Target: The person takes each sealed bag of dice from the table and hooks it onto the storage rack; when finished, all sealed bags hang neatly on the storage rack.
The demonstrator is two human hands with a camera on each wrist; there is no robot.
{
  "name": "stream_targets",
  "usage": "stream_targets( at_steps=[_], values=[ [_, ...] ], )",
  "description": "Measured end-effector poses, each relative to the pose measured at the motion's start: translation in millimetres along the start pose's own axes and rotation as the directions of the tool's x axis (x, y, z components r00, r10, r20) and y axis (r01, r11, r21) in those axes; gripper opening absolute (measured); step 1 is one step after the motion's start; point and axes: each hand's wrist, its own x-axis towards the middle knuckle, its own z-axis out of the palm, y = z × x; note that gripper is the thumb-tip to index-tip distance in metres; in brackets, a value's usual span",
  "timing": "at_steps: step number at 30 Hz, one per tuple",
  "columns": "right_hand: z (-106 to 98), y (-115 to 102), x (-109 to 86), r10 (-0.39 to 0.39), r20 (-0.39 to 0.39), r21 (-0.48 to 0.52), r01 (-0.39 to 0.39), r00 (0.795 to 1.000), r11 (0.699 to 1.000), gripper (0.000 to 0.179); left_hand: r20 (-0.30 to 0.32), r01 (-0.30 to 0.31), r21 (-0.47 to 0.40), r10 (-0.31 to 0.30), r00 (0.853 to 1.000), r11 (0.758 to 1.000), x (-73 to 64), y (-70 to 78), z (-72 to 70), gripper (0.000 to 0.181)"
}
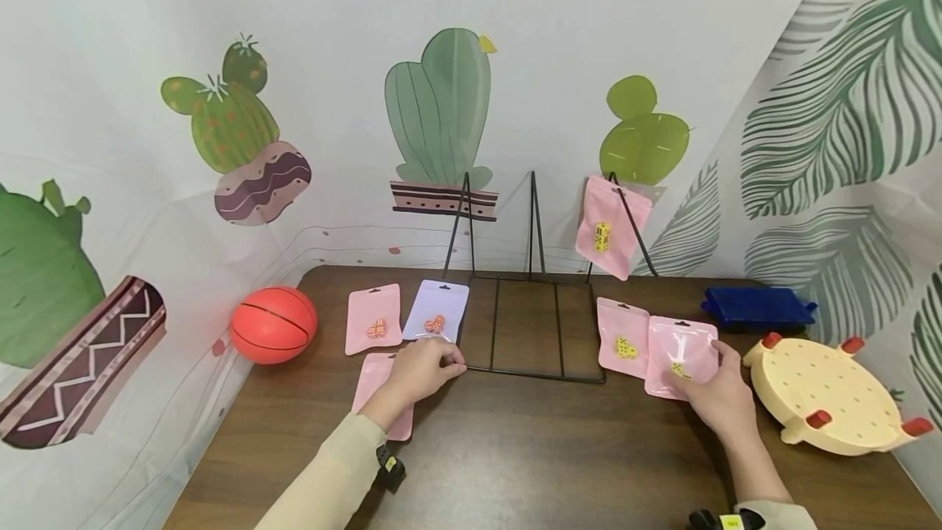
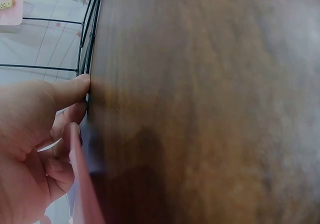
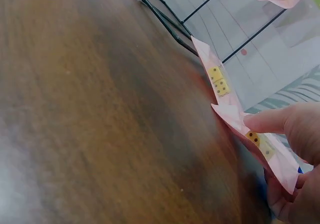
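Left hand: thumb and forefinger pinch the front-left corner of a black wire rack (image 1: pixel 537 375), the left hand (image 1: pixel 421 368) otherwise loosely curled.
Right hand: thumb above, fingers beneath, the right hand (image 1: pixel 723 395) grips a pink zip pouch (image 1: pixel 684 338) of yellow dice (image 3: pixel 254 138).
Pouch: right of the rack, overlapping a second pink pouch (image 1: pixel 616 325).
Right wrist view: reveals fingers under the pouch, hidden from the head camera.
Head view alone: a red basketball (image 1: pixel 274 325).

No readable text, brands or numerals from where I'm standing. Right wrist camera (image 1: pixel 706 520) has a yellow tag (image 1: pixel 731 523), print too small. Left wrist camera's (image 1: pixel 396 476) yellow patch: illegible too. Yellow dice (image 3: pixel 253 138) in pink pouch (image 3: pixel 284 170) show pips; counts unclear.
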Motion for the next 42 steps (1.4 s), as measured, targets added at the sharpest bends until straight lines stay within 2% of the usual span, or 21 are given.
stream_targets(
  at_steps=[9, 14, 20, 23, 30, 37, 40, 42],
  values=[
    [-1.5, -0.8, -17.2, -0.081, -0.093, 0.087, 0.089, 0.992, 0.992, 0.118, 0.008, 0.015, 0.000, -0.015, 1.000, 1.000, -0.4, 0.1, 0.0, 0.011],
    [-4.2, -2.9, -23.4, -0.101, -0.092, 0.112, 0.112, 0.991, 0.987, 0.115, 0.002, 0.009, 0.008, -0.009, 1.000, 1.000, -0.3, 0.0, 0.1, 0.011],
    [-10.5, -2.1, -28.8, -0.149, -0.063, 0.106, 0.155, 0.987, 0.982, 0.088, -0.002, 0.005, 0.010, -0.005, 1.000, 1.000, -0.8, 0.1, 0.4, 0.011],
    [-13.7, -3.4, -33.3, -0.180, -0.083, 0.105, 0.189, 0.980, 0.976, 0.074, -0.001, 0.005, 0.007, -0.005, 1.000, 1.000, -0.9, 0.0, 0.5, 0.011],
    [-22.2, -17.4, -46.0, -0.300, -0.167, 0.126, 0.322, 0.939, 0.938, 0.053, -0.006, 0.003, 0.004, -0.003, 1.000, 1.000, -0.9, -0.3, 1.0, 0.011],
    [-31.2, -36.4, -59.3, -0.369, -0.170, 0.158, 0.395, 0.914, 0.905, 0.045, -0.005, 0.000, -0.004, 0.000, 1.000, 1.000, -0.4, 0.0, 0.6, 0.011],
    [-34.0, -44.5, -65.8, -0.417, -0.164, 0.210, 0.445, 0.894, 0.871, 0.042, -0.002, 0.001, -0.005, -0.001, 1.000, 1.000, -0.3, 0.0, 0.5, 0.011],
    [-35.0, -49.2, -69.9, -0.456, -0.163, 0.255, 0.483, 0.875, 0.838, 0.041, -0.001, 0.001, -0.004, -0.001, 1.000, 1.000, -0.2, 0.1, 0.5, 0.011]
  ],
)
